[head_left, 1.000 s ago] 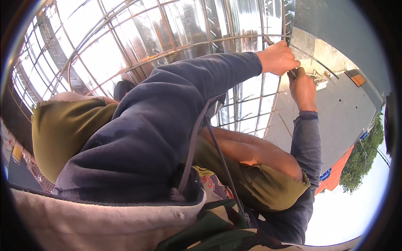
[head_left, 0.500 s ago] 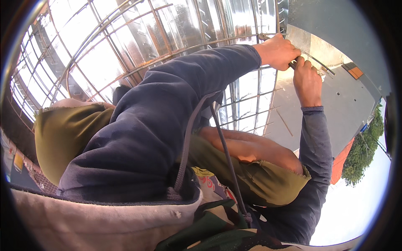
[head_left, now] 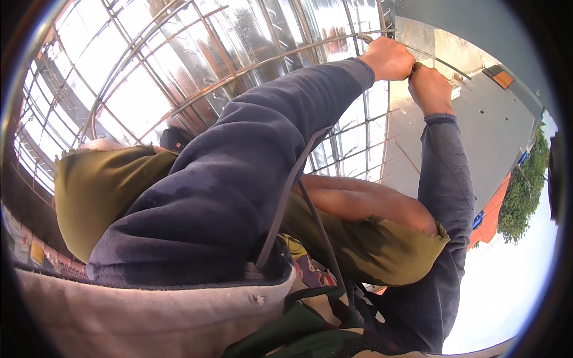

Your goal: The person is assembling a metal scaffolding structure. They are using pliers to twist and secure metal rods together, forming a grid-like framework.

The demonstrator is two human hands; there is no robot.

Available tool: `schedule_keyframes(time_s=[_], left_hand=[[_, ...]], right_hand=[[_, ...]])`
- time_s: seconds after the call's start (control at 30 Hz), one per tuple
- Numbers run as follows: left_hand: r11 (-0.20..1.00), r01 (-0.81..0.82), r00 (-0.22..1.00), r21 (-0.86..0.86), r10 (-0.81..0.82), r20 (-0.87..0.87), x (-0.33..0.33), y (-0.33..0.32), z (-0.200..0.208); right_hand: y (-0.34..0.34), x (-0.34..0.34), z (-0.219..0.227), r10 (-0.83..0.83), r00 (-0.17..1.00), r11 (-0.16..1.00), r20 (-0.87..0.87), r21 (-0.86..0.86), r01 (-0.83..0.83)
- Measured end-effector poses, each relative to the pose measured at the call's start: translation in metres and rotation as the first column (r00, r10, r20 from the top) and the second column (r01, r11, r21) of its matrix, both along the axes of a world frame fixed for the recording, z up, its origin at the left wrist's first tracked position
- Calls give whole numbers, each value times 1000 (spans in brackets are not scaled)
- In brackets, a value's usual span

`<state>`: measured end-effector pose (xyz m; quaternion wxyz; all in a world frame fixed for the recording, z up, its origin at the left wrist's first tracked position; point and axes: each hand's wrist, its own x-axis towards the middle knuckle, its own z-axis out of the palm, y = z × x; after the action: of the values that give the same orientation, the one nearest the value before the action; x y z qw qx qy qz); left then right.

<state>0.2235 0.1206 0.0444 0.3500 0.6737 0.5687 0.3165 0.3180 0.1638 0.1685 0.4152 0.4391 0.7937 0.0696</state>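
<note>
My left hand [head_left: 388, 58] is closed in a fist around a dark metal bar [head_left: 412, 72], whose thick end shows beyond the knuckles by the mesh. Close against it, my right hand [head_left: 431, 88] is wrapped round the same bar, most of which the fingers hide. A thin steel rod [head_left: 439, 59] runs out past both hands to the right, its tip free. Behind the left wrist, the rebar mesh [head_left: 250, 73] of crossing rusty rods lies over shiny corrugated metal decking [head_left: 268, 30].
Rod ends [head_left: 388, 113] stick out along the mesh's right edge. Beyond lies a grey floor [head_left: 465, 131] far below, with an orange-brown panel [head_left: 498, 76] on it. My bent knees [head_left: 364, 203] rise between the arms, and a hood cord [head_left: 280, 215] hangs in front.
Both hands have shifted up and slightly left in the view, and the right has come closer to the left. Less of the dark bar shows between them. The view has shifted slightly too.
</note>
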Motion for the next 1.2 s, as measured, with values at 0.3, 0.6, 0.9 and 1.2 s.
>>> schedule_keyframes(time_s=[0.3,0.6,0.9,1.2], left_hand=[[805,-178,976,566,220,-5,20,-33,-30],[939,340,935,-50,-332,126,-20,5,-1],[927,344,938,147,-345,-25,7,-33,-9],[877,-295,954,379,249,167,-2,-86,37]], right_hand=[[2,12,5,-676,736,598,31,-562,572],[-26,18,22,441,883,896,-159,140,-422],[-37,34,30,-434,833,863,-344,-425,274],[-82,86,20,-917,151,393,-370,-766,509]])
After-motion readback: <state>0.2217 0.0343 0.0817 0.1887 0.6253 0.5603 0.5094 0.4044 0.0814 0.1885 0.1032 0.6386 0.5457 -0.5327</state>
